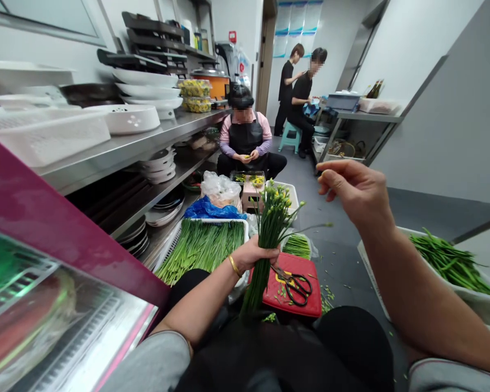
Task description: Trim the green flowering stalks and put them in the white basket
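Note:
My left hand (258, 253) is wrapped round an upright bunch of green flower stems (269, 231), buds at the top. One long stem leans out of the bunch to the right. Raised at the right, my right hand (353, 188) has its fingertips drawn together; whether anything small is between them is too fine to make out. Black-handled scissors (300, 288) lie on a red padded surface (310, 267) just right of the bunch. Cut green stems (212, 239) fill a white basket on the left.
Another white basket (386, 288) with green stems (453, 261) stands at the right. Steel shelves (179, 133) with dishes run along the left. Ahead, a seated person (245, 136) handles something small near a clear tray; two more people are farther back. Green scraps dot the floor.

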`<state>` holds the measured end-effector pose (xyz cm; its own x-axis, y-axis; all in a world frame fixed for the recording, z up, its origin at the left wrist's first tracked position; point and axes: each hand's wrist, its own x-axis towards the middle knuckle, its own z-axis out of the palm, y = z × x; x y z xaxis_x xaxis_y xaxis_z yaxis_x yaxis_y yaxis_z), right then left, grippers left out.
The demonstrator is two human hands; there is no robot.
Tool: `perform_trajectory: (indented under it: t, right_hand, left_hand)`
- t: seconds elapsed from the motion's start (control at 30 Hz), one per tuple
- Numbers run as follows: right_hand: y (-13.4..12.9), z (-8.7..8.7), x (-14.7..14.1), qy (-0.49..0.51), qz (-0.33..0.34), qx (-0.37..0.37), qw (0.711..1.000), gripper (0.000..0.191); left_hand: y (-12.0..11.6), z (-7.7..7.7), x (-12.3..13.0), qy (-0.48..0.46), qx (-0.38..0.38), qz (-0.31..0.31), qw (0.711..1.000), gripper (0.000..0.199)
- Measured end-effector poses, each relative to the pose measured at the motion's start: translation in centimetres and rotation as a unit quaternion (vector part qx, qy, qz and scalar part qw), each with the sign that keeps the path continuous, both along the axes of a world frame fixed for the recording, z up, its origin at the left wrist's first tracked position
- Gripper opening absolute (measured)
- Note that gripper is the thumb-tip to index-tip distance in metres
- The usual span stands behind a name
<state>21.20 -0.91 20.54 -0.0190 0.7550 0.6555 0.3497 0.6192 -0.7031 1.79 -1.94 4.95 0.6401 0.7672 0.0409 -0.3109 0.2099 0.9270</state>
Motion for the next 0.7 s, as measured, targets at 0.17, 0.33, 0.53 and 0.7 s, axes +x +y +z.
perform_trajectory:
  t: [0.17, 0.33, 0.53, 0.7]
  right_hand:
    - [-3.9, -3.2, 0.7, -0.036, -0.056, 0.026, 0.997, 0.019]
    - [-2.9, -9.2, -0.6, -0.018, 0.186, -0.298, 0.936, 0.047]
    - [-1.5, -10.1, -5.2, 0.279, 0.34, -0.369, 0.819, 0.051]
    - [-3.0, -9.0, -6.1, 0.334, 0.373, -0.337, 0.797, 0.055]
  left_hand:
    - [-0.6, 0.3, 0.2, -0.037, -0.048, 0.062, 0.996, 0.046]
    - [-1.0, 0.3, 0.8, -0.028, -0.035, 0.012, 0.999, 0.045]
    - [-2.6, -0.1, 2.3, 0.059, 0.0, -0.062, 0.996, 0.045]
    - [-2.1, 0.4, 1.2, 0.082, 0.001, -0.155, 0.985, 0.047]
